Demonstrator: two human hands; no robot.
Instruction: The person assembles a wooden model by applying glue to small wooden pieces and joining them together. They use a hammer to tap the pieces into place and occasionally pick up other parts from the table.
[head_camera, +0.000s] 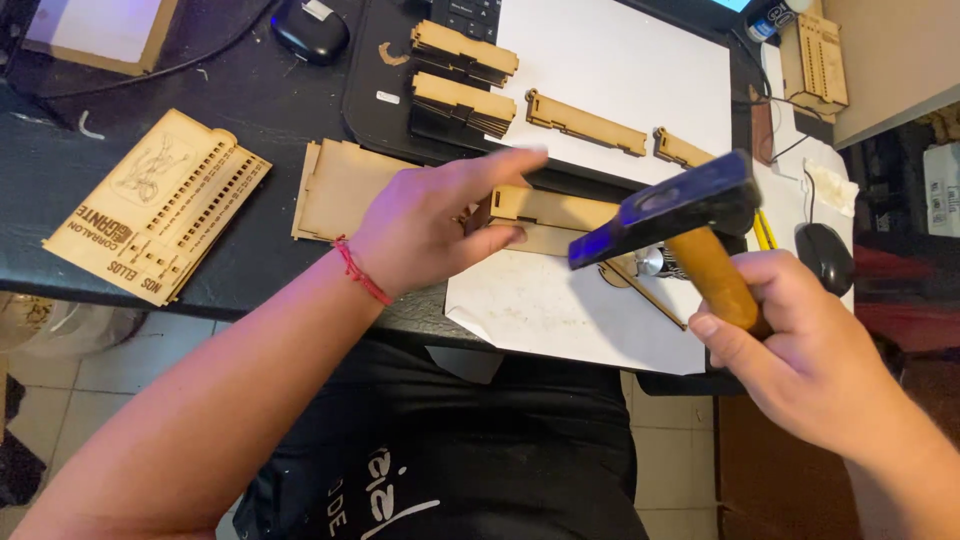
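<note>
From the head view, the left hand is lying open, fingers pressing a notched wooden piece onto the white sheet on the table. The right hand is gripping a hammer by its wooden handle, its head hovering just right of the piece.

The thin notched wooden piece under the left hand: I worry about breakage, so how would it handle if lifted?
The thin notched wooden piece looks like flat laser-cut sheet, so probably light and stiff. Its cut slots likely make the edges fragile. It lies flat, so it seems unlikely to roll.
</note>
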